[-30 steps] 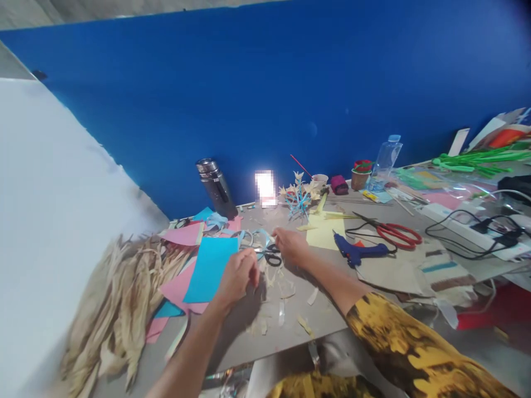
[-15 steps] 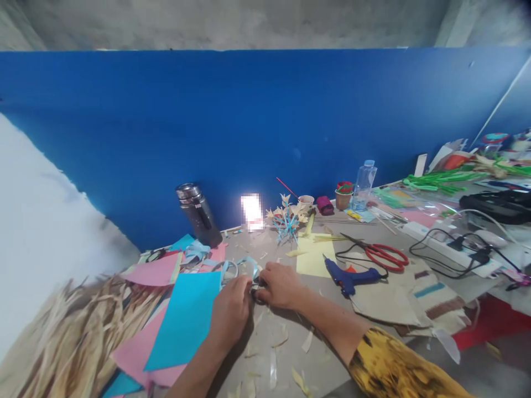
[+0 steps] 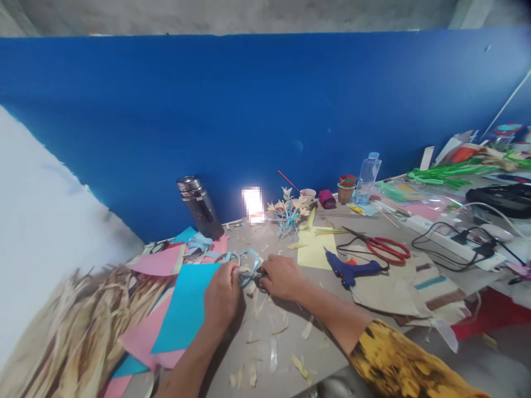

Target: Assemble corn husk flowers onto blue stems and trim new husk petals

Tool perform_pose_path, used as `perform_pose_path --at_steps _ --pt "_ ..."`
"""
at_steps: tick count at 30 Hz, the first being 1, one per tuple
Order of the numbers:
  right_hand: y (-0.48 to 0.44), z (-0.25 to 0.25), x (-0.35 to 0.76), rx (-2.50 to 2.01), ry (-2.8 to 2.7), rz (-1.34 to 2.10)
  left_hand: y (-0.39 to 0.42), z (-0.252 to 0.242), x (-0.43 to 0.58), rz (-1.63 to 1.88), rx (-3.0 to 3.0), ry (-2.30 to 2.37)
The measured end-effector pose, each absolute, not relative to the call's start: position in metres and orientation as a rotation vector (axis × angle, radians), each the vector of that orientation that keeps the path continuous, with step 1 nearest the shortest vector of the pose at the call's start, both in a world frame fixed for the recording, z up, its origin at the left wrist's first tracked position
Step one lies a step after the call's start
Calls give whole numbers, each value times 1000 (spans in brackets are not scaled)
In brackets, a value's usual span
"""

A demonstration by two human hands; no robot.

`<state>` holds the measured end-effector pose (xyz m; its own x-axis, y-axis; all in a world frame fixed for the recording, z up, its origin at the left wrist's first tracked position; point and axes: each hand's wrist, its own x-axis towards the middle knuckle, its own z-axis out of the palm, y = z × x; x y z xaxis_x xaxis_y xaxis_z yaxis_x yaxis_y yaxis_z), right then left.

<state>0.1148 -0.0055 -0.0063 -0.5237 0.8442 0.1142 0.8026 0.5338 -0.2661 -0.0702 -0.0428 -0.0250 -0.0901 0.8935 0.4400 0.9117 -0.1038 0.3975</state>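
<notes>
My left hand is closed beside the blue sheet, its fingertips pinching a light-blue paper strip that loops up behind them. My right hand is closed just across from it, fingers bent round a small dark object whose kind is mostly hidden. A narrow gap with pale and grey bits shows between the two hands. The bright blue sheet lies under my left wrist, on top of pink paper. Pale scraps are scattered on the table in front of my hands.
Dried husks are heaped at left. A dark flask and a flower piece with blue stems stand behind. To the right lie a blue glue gun, red-handled scissors, a water bottle and a corded power strip.
My hands have moved slightly apart, the left one shifting leftward, so more of the strip and the gap between them shows. The camera view has tilted a little.
</notes>
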Motion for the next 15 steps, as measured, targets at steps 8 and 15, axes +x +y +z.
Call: perform_pose_path --at_steps 8,15 --pt "-11 1 114 -1544 -2502 319 -38 -29 -70 -948 -2011 -2134" --pt "0 -12 116 -1646 -2291 432 -40 -24 -69 -791 -2034 -2238"
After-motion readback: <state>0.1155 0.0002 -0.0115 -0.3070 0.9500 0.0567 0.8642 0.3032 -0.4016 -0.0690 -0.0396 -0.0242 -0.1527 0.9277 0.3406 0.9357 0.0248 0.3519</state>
